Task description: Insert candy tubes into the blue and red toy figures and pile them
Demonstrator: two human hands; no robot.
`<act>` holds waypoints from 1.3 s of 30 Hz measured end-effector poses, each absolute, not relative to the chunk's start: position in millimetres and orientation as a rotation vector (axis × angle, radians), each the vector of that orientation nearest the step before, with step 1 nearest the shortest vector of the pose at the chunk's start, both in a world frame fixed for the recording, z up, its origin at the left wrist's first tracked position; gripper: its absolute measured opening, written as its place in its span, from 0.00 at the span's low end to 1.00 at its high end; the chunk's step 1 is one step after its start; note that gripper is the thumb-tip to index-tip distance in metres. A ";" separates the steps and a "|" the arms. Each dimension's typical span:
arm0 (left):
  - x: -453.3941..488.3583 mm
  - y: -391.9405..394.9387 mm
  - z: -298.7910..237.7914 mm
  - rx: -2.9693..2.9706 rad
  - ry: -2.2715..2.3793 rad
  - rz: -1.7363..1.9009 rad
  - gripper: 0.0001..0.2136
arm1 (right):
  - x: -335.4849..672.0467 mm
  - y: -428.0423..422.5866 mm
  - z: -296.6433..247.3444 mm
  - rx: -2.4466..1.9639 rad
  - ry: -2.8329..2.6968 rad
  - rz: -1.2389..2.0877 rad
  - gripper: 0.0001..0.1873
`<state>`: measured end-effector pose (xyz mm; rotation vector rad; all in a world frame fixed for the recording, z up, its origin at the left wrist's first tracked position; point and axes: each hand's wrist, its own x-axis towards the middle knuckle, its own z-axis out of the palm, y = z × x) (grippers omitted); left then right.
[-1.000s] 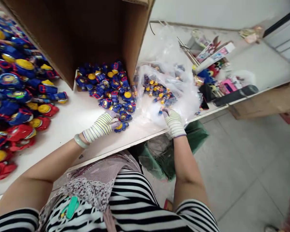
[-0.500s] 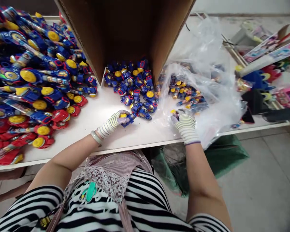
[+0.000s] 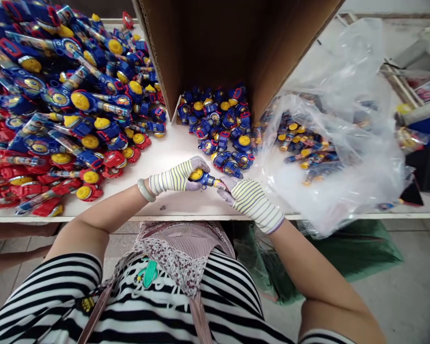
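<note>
My left hand (image 3: 181, 176), in a striped glove, is closed around a blue toy piece with a yellow round cap (image 3: 197, 175). My right hand (image 3: 249, 196), gloved alike, grips a short printed tube with a yellow end (image 3: 219, 184). The tube's tip meets the neck of the blue piece, in line with it; whether it is fixed there I cannot tell. Just beyond my hands lies a heap of similar blue pieces (image 3: 222, 138), spilling from a cardboard box (image 3: 286, 62). To the right, an open clear plastic bag (image 3: 365, 157) holds many small printed tubes (image 3: 308, 148).
A large pile of blue toys with tubes attached (image 3: 93, 95) covers the left of the white table (image 3: 157, 157), with red ones (image 3: 28, 177) nearer the front. A green sack (image 3: 361, 248) sits below the table edge. Another person's limbs (image 3: 17, 243) show at lower left.
My right hand has come left from the plastic bag with a tube and met my left hand. The blue piece now points at the tube. The view has shifted left.
</note>
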<state>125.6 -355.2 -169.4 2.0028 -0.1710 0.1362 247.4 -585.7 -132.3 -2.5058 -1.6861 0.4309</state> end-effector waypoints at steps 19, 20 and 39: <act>123.5 -362.0 -164.4 2.083 -0.477 0.106 0.14 | 234.0 -583.4 -178.9 -1.974 -1.136 1.089 0.35; 123.1 -361.5 -164.1 2.089 -0.532 0.086 0.14 | 232.3 -584.2 -183.3 -1.888 -1.024 1.174 0.37; 85.6 -312.2 -118.3 2.161 -0.305 0.151 0.19 | 216.3 -551.5 -184.0 -1.647 -1.022 1.046 0.30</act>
